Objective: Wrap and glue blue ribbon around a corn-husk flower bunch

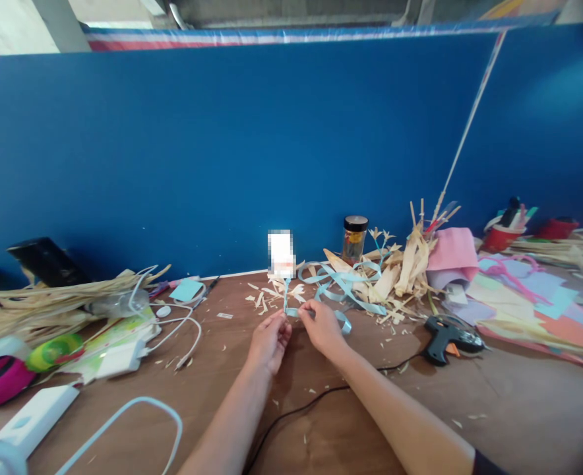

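Note:
In the head view my left hand [272,338] is closed in a pinch on the lower end of a thin stem [287,293]. Light blue wrapping covers this stem, and pale husk-like petals seem to spread around its top. My right hand [324,328] pinches a light blue ribbon [293,312] just right of the stem, and a short length runs between both hands. More of that ribbon lies in loose loops behind my right hand. Pale husk scraps [260,302] are scattered on the table behind my hands.
A black glue gun [442,340] lies right, its cord passing under my right forearm. Dried corn husks [413,264] and a lidded jar [355,239] stand behind. Coloured sheets [543,303] cover the far right. Left are white cables [192,323] and a power strip [37,422]. A blue partition [222,145] closes the back.

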### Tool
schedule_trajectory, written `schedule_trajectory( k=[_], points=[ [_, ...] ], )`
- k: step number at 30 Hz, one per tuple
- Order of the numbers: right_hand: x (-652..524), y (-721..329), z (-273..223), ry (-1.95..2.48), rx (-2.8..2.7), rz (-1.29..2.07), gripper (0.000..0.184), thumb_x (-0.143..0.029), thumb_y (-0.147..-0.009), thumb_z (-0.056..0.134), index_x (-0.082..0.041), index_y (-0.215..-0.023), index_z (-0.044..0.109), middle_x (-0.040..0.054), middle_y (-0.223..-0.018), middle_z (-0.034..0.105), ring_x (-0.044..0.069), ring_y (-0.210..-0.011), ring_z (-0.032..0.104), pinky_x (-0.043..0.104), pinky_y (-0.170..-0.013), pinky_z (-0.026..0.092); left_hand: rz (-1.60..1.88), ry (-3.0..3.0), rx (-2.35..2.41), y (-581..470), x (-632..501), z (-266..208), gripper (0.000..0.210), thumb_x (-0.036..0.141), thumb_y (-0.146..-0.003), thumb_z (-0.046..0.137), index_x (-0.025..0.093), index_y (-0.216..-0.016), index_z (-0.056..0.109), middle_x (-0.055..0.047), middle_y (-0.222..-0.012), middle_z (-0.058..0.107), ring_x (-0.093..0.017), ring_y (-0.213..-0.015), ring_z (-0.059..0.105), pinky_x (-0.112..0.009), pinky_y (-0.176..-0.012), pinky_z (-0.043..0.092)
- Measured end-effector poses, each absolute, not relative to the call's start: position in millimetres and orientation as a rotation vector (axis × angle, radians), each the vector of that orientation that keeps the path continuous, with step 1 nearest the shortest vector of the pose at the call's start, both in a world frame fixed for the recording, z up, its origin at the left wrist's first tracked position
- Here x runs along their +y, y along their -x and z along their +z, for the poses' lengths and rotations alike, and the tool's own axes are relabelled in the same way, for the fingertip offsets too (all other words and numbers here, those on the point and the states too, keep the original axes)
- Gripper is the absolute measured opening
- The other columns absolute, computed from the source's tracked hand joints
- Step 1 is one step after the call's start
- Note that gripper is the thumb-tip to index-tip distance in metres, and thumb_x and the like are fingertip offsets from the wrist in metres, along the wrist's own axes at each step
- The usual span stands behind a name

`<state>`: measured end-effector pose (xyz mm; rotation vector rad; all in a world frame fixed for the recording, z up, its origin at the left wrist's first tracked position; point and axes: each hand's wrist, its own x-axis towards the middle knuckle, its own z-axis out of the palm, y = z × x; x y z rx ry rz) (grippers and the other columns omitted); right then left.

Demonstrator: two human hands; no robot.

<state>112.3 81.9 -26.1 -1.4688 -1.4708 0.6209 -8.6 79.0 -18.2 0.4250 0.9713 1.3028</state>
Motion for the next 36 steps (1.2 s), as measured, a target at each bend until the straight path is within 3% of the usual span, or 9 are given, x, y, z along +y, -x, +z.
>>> schedule_trajectory(
  k=[5, 8, 12, 17, 21, 26, 29, 36],
  points=[
    [80.1, -111.0, -25.5, 1.407, -1.432, 0.630, 0.015, -0.024, -0.074, 0.050, -0.019, -0.082, 0.062, 0.0072, -0.090, 0.060, 0.020, -0.083, 0.052, 0.033, -0.079, 0.036, 1.289, -0.506, 0.993, 10.1, 79.3, -14.7, 0.010, 0.004, -0.064, 0.061, 0.013, -0.069, 0.063, 0.003, -0.056, 0.057, -0.001, -0.042, 0.046, -0.010, -0.043, 0.040],
    [80.1, -105.0, -27.0, 1.338, -1.395, 0.728, 0.020, -0.027, -0.075, 0.049, -0.019, -0.086, 0.063, 0.0062, -0.091, 0.062, 0.020, -0.087, 0.053, 0.032, -0.082, 0.037, 1.288, -0.575, 1.020, 9.2, 78.2, -16.0, 0.010, 0.010, -0.064, 0.063, 0.014, -0.073, 0.065, 0.002, -0.055, 0.056, -0.002, -0.043, 0.045, -0.012, -0.042, 0.038],
    [78.0, -95.9, -26.5, 1.250, -1.325, 0.895, 0.025, -0.031, -0.075, 0.048, -0.018, -0.090, 0.063, 0.0026, -0.082, 0.065, 0.016, -0.074, 0.056, 0.027, -0.068, 0.043, 1.263, -0.642, 1.075, 6.9, 76.0, -18.5, 0.021, 0.019, -0.060, 0.067, 0.013, -0.080, 0.066, 0.004, -0.050, 0.052, -0.003, -0.041, 0.042, -0.015, -0.041, 0.035],
    [75.6, -93.0, -22.6, 1.203, -1.203, 1.032, 0.020, -0.031, -0.073, 0.048, -0.016, -0.074, 0.061, -0.0027, -0.057, 0.056, 0.010, -0.051, 0.046, 0.021, -0.049, 0.036, 1.322, -0.903, 1.179, 4.3, 74.5, -21.8, 0.029, 0.029, -0.059, 0.066, 0.009, -0.081, 0.067, 0.002, -0.051, 0.056, -0.004, -0.039, 0.039, -0.017, -0.040, 0.029],
    [77.0, -94.0, -25.4, 1.176, -1.116, 1.074, 0.020, -0.033, -0.071, 0.051, -0.015, -0.064, 0.056, -0.0040, -0.052, 0.050, 0.009, -0.049, 0.043, 0.021, -0.049, 0.034, 1.333, -1.074, 1.261, 2.3, 72.6, -24.1, 0.029, 0.031, -0.063, 0.061, 0.010, -0.082, 0.068, 0.001, -0.054, 0.060, -0.006, -0.041, 0.040, -0.018, -0.041, 0.031],
    [79.3, -92.5, -32.2, 1.138, -1.035, 1.108, 0.018, -0.033, -0.066, 0.058, -0.015, -0.069, 0.057, -0.0017, -0.061, 0.055, 0.011, -0.058, 0.047, 0.022, -0.056, 0.037, 1.356, -1.228, 1.305, 0.9, 70.1, -26.9, 0.030, 0.034, -0.066, 0.059, 0.011, -0.084, 0.068, -0.005, -0.066, 0.066, -0.011, -0.050, 0.050, -0.020, -0.046, 0.037],
    [79.5, -91.6, -32.7, 1.140, -0.982, 1.144, 0.020, -0.035, -0.064, 0.060, -0.015, -0.069, 0.056, -0.0019, -0.058, 0.054, 0.011, -0.055, 0.046, 0.022, -0.051, 0.035, 1.355, -1.218, 1.294, 0.4, 70.2, -27.9, 0.031, 0.035, -0.066, 0.060, 0.012, -0.084, 0.068, -0.006, -0.069, 0.066, -0.013, -0.055, 0.053, -0.021, -0.048, 0.040],
    [78.0, -93.4, -23.8, 1.153, -0.886, 1.250, 0.021, -0.035, -0.061, 0.062, -0.018, -0.061, 0.049, -0.0071, -0.046, 0.043, 0.006, -0.040, 0.034, 0.020, -0.040, 0.025, 1.201, -0.925, 1.214, 2.4, 72.1, -22.6, 0.028, 0.034, -0.057, 0.068, 0.010, -0.071, 0.066, 0.002, -0.052, 0.053, -0.007, -0.044, 0.044, -0.021, -0.044, 0.042]
  ],
)
